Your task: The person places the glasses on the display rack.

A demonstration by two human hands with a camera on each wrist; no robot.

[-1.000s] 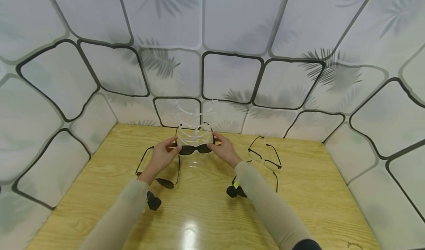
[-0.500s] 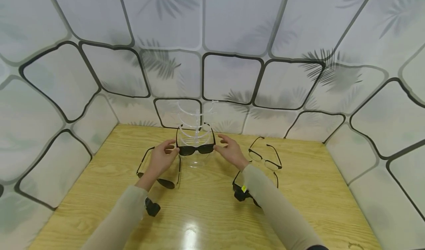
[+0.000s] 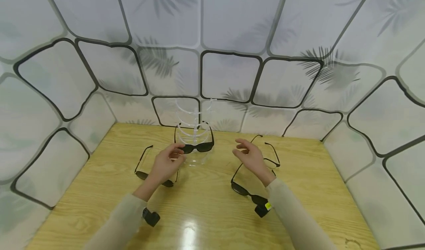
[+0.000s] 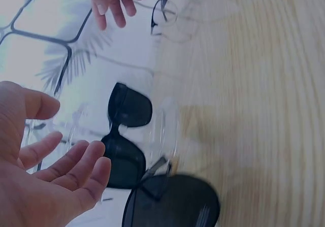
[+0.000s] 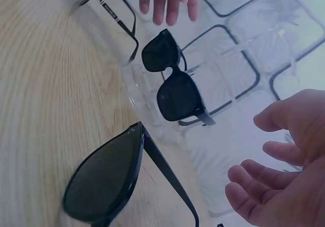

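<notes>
Black sunglasses rest on a low tier of a clear acrylic display stand, lenses facing me. My left hand hovers at their left side, fingers loosely bent and holding nothing; it overlaps the left lens in the head view. In the left wrist view its fingertips appear beside the dark lenses. Well to the right of the stand, my right hand is in the air with relaxed, empty fingers. It partly covers a pair of thin-framed clear eyeglasses behind it.
Another pair of sunglasses lies on the wooden table at left, partly hidden by my left hand. Dark sunglasses lie at right under my right wrist. A patterned backdrop encloses the back and sides.
Both hands have let go of the sunglasses, which stay on the stand. My right hand has moved away to the right; my left has drawn back slightly toward me.
</notes>
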